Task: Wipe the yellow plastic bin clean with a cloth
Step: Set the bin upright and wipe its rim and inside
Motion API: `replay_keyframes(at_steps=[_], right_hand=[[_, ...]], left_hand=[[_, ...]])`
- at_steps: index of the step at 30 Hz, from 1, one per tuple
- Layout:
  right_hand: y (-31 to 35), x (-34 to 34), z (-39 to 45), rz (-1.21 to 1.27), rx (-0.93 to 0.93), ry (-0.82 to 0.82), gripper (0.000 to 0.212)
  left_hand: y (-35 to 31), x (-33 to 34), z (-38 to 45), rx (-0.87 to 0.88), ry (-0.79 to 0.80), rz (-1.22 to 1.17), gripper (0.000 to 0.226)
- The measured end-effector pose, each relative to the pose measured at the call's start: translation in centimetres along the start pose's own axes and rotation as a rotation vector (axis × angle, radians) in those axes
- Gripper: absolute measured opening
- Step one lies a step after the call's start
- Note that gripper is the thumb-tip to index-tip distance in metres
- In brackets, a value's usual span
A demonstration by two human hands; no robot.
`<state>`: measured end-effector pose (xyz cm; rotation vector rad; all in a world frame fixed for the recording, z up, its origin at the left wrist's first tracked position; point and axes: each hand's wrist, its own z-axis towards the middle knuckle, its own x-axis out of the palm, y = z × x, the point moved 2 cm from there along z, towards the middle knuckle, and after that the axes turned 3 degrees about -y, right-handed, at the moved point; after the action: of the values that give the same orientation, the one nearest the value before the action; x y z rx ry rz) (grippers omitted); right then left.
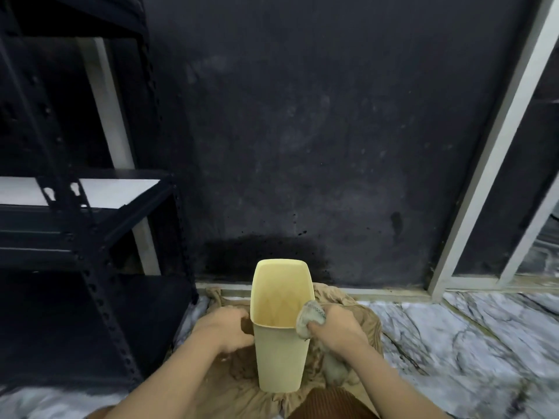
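Note:
A tall pale yellow plastic bin [279,355] stands tilted away from me on a crumpled tan sheet [360,309], its open mouth facing up and forward. My left hand [225,329] grips the bin's left rim and side. My right hand [337,329] holds a greyish cloth [309,316] pressed against the right rim of the bin. More of the cloth hangs below my right wrist.
A black metal shelving rack [90,237] stands at the left, close to the bin. A dark wall [302,131] rises right behind it. A white door frame [484,164] runs up at the right. The floor [453,343] is grey-veined marble.

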<state>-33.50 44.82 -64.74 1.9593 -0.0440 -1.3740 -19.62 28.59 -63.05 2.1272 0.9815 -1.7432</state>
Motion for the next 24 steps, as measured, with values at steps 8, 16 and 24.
replay_keyframes(at_steps=[8,16,24], right_hand=[[0.0,-1.3,-4.4,-0.168,-0.096,-0.053,0.035],[0.6,-1.8,-3.1,-0.133,-0.034,-0.054,0.031],[4.1,-1.4,7.5,-0.087,-0.012,0.003,0.019]], left_hand=[[0.4,-0.6,-5.6,0.106,-0.092,-0.032,0.057],[0.1,-1.1,-3.8,0.151,-0.121,-0.010,0.057],[0.4,-3.1,7.6,0.108,-0.046,0.005,0.064]])
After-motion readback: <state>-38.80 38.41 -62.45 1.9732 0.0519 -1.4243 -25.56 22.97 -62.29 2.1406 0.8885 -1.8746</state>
